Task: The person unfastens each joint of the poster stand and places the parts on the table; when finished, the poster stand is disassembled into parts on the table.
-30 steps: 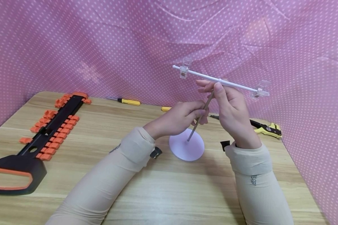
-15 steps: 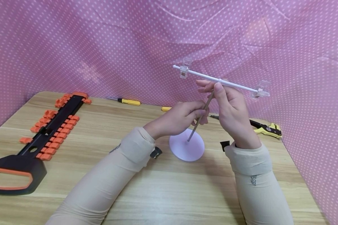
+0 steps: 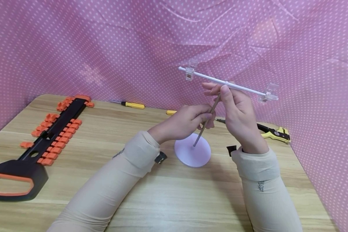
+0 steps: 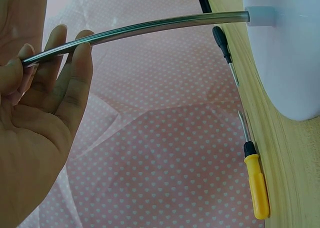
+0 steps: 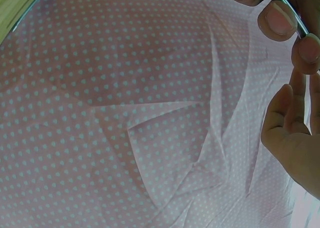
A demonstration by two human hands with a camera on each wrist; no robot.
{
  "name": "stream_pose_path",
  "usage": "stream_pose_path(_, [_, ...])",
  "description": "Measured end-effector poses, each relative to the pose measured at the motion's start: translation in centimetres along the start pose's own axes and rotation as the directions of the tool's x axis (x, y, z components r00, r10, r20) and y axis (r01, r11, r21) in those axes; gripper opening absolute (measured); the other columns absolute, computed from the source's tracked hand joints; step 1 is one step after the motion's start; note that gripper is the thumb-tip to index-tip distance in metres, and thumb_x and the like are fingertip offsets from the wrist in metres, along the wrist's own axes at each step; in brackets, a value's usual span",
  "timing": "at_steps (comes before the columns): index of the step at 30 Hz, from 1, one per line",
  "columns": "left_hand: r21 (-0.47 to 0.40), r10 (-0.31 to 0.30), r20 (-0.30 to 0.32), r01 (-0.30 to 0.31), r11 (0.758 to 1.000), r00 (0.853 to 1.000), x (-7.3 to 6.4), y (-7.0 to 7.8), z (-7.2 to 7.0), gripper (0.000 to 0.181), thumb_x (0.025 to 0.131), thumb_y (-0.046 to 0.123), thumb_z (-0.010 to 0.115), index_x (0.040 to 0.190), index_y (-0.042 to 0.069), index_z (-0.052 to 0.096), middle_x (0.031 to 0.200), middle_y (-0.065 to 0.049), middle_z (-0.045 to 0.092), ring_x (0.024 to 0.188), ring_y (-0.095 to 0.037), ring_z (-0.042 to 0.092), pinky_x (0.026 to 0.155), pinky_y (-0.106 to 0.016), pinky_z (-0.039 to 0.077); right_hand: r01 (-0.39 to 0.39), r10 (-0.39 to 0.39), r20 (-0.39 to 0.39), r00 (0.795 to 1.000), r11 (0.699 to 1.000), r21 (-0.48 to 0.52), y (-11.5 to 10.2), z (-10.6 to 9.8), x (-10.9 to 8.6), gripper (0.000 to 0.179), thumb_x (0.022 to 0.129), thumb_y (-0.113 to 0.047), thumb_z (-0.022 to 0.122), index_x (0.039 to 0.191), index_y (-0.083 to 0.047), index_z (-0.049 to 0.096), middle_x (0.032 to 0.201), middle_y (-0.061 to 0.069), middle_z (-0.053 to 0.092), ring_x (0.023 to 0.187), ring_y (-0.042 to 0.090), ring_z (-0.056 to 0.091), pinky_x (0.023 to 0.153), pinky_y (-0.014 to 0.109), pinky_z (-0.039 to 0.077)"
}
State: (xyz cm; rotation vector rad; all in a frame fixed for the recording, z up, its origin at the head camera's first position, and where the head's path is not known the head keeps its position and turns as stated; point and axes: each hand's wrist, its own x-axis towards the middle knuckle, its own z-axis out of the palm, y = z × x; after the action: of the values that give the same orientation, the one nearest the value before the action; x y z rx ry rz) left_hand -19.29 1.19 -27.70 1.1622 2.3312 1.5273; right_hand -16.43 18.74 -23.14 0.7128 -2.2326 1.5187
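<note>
A small stand has a round white base (image 3: 188, 158), a thin metal rod (image 3: 202, 130) and a white crossbar (image 3: 208, 78). Clear plastic clips sit at both ends of the bar, a left clip (image 3: 189, 73) and a right clip (image 3: 269, 94). My left hand (image 3: 185, 120) pinches the tilted rod about midway. Higher up, my right hand (image 3: 240, 112) pinches the top of the rod where it meets the bar, thumb in front. In the left wrist view the rod (image 4: 165, 25) looks slightly bowed and enters a collar on the base. The crossbar is out of both wrist views.
On the wooden table (image 3: 150, 199), a black holder (image 3: 52, 129) with rows of orange clips lies left. A yellow-handled screwdriver (image 3: 134, 105) lies at the back; yellow-black pliers (image 3: 275, 133) are at right. A dark-handled screwdriver (image 4: 221, 41) shows in the left wrist view. Pink dotted cloth (image 3: 133, 48) hangs behind.
The stand has shifted very slightly, its base a touch lower and its crossbar a touch right. Both hands keep the same hold.
</note>
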Motion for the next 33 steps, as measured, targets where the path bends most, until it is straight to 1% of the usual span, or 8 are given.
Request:
stream_pose_path(5, [-0.001, -0.002, 0.001, 0.002, 1.0, 1.0, 0.07, 0.01, 0.04, 0.021, 0.115, 0.017, 0.048, 0.11, 0.008, 0.066, 0.101, -0.013, 0.075, 0.094, -0.016, 0.07, 0.089, -0.041, 0.064, -0.003, 0.003, 0.001, 1.0, 1.0, -0.007, 0.01, -0.02, -0.04, 0.046, 0.117, -0.028, 0.038, 0.112, 0.008, 0.067, 0.135, 0.008, 0.074, 0.12, 0.018, 0.07, 0.116, 0.036, 0.046])
stream_pose_path(10, [0.003, -0.002, 0.0, 0.002, 1.0, 1.0, 0.08, 0.09, 0.03, 0.02, 0.114, 0.017, 0.048, 0.11, 0.009, 0.067, 0.098, -0.007, 0.074, 0.095, -0.018, 0.07, 0.088, -0.039, 0.064, -0.004, 0.004, -0.001, 1.0, 1.0, -0.005, 0.03, -0.04, -0.04, 0.046, 0.117, -0.028, 0.038, 0.112, 0.008, 0.067, 0.135, 0.008, 0.074, 0.12, 0.019, 0.07, 0.116, 0.036, 0.046])
stream_pose_path(16, [0.005, -0.003, 0.002, 0.003, 1.0, 1.0, 0.12, 0.1, 0.0, 0.02, 0.114, 0.017, 0.049, 0.11, 0.009, 0.067, 0.1, -0.009, 0.075, 0.096, -0.019, 0.071, 0.088, -0.039, 0.064, -0.006, 0.006, -0.005, 1.0, 1.0, 0.005, 0.01, -0.06, -0.05, 0.045, 0.117, -0.028, 0.038, 0.111, 0.007, 0.067, 0.135, 0.009, 0.074, 0.12, 0.019, 0.07, 0.117, 0.037, 0.045])
stream_pose_path(18, [0.009, -0.006, 0.001, 0.006, 1.0, 1.0, 0.09, 0.17, -0.02, 0.02, 0.114, 0.018, 0.049, 0.11, 0.009, 0.067, 0.099, -0.007, 0.075, 0.096, -0.017, 0.07, 0.088, -0.039, 0.064, -0.006, 0.006, -0.006, 1.0, 1.0, 0.009, 0.01, -0.05, -0.04, 0.045, 0.117, -0.028, 0.039, 0.11, 0.006, 0.067, 0.134, 0.009, 0.074, 0.12, 0.019, 0.07, 0.117, 0.038, 0.045])
stream_pose_path(22, [0.007, -0.007, 0.0, 0.007, 1.0, 1.0, 0.1, 0.17, -0.04, 0.021, 0.114, 0.018, 0.049, 0.111, 0.008, 0.067, 0.098, -0.005, 0.074, 0.096, -0.017, 0.07, 0.089, -0.039, 0.064, -0.005, 0.005, -0.009, 1.0, 1.0, 0.016, 0.01, 0.0, 0.02, 0.044, 0.117, -0.027, 0.039, 0.11, 0.006, 0.067, 0.135, 0.009, 0.074, 0.119, 0.02, 0.07, 0.119, 0.039, 0.045])
stream_pose_path(27, [0.016, -0.005, -0.003, 0.005, 1.0, 1.0, 0.07, 0.15, -0.08, 0.02, 0.114, 0.017, 0.048, 0.11, 0.01, 0.067, 0.098, -0.003, 0.074, 0.096, -0.015, 0.07, 0.088, -0.034, 0.064, -0.003, 0.003, -0.01, 1.0, 1.0, 0.008, 0.03, 0.03, 0.06, 0.044, 0.117, -0.027, 0.039, 0.111, 0.007, 0.066, 0.135, 0.009, 0.074, 0.118, 0.019, 0.07, 0.118, 0.04, 0.046])
stream_pose_path(33, [0.011, -0.005, 0.0, 0.005, 1.0, 1.0, 0.07, 0.13, -0.13, 0.02, 0.114, 0.017, 0.049, 0.11, 0.01, 0.067, 0.099, -0.006, 0.075, 0.098, -0.02, 0.071, 0.088, -0.035, 0.064, -0.005, 0.005, -0.009, 1.0, 1.0, 0.003, 0.01, 0.06, 0.08, 0.045, 0.117, -0.027, 0.039, 0.111, 0.007, 0.066, 0.135, 0.008, 0.074, 0.12, 0.019, 0.07, 0.118, 0.04, 0.046])
